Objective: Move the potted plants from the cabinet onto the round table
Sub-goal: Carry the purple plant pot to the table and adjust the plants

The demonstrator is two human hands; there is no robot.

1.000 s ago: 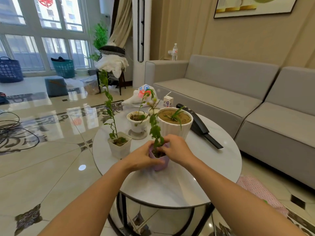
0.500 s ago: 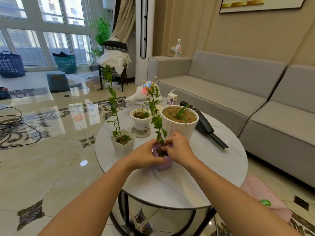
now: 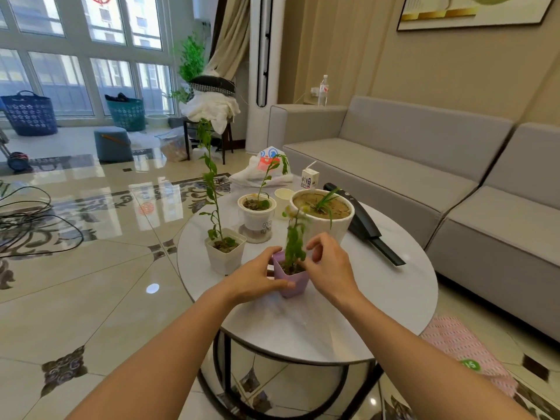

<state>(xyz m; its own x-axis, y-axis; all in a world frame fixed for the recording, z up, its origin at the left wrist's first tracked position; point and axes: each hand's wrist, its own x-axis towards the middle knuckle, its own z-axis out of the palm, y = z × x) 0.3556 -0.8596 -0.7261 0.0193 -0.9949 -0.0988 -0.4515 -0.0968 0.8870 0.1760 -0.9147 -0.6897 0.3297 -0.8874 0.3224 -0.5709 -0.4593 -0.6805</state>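
Altogether four potted plants stand on the round table [image 3: 378, 301]; left hand [image 3: 257, 278] grips the purple pot [image 3: 292, 281], right hand [image 3: 330, 265] open beside its sprig

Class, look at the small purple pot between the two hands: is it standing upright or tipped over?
Upright. The purple pot rests base-down on the round table, soil facing up.
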